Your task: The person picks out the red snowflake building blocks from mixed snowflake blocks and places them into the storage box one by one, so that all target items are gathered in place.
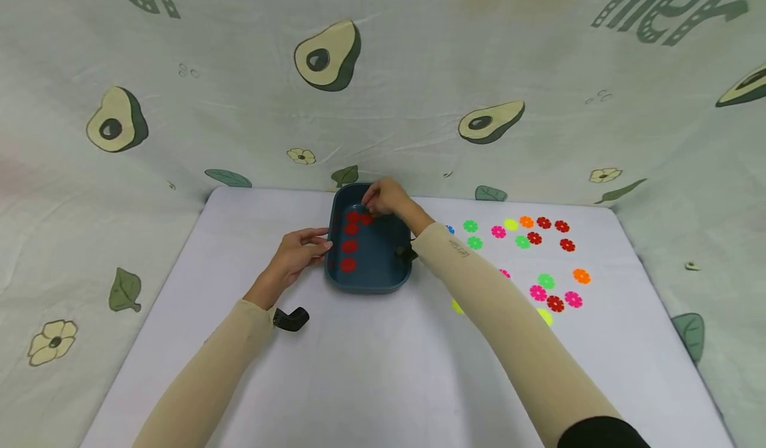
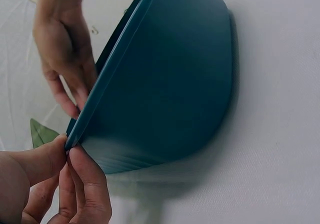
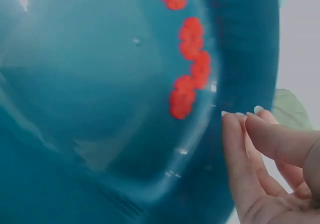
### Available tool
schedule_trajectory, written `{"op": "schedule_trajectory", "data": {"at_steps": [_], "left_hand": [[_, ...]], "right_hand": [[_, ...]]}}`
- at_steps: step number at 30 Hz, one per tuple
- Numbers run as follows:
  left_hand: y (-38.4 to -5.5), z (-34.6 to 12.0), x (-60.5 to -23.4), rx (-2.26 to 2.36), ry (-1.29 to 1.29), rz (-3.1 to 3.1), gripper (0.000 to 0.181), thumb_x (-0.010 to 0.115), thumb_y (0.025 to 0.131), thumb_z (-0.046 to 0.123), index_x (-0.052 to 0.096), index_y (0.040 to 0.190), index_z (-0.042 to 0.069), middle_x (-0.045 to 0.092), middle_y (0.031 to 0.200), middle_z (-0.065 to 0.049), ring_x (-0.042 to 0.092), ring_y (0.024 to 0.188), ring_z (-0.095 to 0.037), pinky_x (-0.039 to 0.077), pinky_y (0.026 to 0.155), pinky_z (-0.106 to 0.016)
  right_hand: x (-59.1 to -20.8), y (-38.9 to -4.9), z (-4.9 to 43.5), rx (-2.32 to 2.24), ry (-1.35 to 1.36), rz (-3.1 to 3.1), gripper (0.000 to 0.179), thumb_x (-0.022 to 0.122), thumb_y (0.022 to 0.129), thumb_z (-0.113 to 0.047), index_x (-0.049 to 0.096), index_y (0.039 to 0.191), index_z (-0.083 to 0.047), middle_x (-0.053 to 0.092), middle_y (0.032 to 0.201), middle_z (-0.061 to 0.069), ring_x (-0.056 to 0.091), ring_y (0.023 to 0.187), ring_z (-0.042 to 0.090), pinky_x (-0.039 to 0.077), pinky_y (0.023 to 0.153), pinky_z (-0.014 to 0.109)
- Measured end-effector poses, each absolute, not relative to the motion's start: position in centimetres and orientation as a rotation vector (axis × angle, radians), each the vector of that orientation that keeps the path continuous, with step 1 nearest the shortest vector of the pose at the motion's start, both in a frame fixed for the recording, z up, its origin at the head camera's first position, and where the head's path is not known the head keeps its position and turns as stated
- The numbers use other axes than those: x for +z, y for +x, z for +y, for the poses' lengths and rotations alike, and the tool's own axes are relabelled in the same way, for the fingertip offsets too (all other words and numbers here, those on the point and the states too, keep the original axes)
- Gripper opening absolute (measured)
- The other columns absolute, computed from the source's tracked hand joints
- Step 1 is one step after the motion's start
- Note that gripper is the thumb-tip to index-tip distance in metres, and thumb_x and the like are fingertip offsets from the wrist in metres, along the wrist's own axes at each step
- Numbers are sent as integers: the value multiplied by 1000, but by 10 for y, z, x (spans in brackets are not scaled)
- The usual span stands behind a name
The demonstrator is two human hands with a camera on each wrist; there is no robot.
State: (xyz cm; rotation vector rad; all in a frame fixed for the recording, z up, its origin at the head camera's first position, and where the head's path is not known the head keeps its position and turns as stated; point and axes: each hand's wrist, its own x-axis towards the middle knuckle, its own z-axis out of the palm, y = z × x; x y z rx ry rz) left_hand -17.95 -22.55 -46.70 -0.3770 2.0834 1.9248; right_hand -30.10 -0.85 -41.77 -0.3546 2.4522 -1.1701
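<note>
My left hand pinches the rim of a blue tray between thumb and fingers; the tray sits on the white desk, directly to the right of this hand. My right hand is positioned over the far end of the tray, fingertips gathered close together and directed into it; I cannot tell whether they grip a disc. Red discs lie in the tray in a rough row between my two hands, the farthest just below the right fingertips. Coloured discs are scattered to the right of my right hand, beside the right sleeve.
</note>
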Motion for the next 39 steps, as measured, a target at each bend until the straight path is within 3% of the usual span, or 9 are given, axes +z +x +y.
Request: {"op": "schedule_trajectory", "data": {"at_steps": [11, 19, 39], "left_hand": [[-175, -225, -464, 1943, -341, 2074, 53, 70, 101, 1, 52, 151, -6, 62, 106, -3, 65, 80, -3, 58, 72, -18], [-175, -225, -463, 1949, -305, 2068, 54, 68, 102, 1, 50, 152, -7, 62, 105, -1, 65, 81, -1, 58, 74, -19], [-174, -224, -461, 1925, -303, 2078, 55, 68, 103, 2, 48, 154, -7, 62, 104, 1, 65, 79, -1, 58, 74, -19]], "right_hand": [[-381, -281, 15, -1178, -470, 2363, 28, 63, 92, 21, 70, 118, 16, 70, 113, 31, 70, 92, 31, 63, 91, 43], [-370, -274, 48, -1144, -453, 2378, 25, 65, 93, 20, 70, 116, 14, 71, 106, 24, 70, 95, 31, 62, 93, 46], [-364, -247, 138, -1032, -361, 2488, 20, 67, 94, 14, 72, 114, 9, 72, 112, 25, 74, 94, 32, 64, 88, 39]]}}
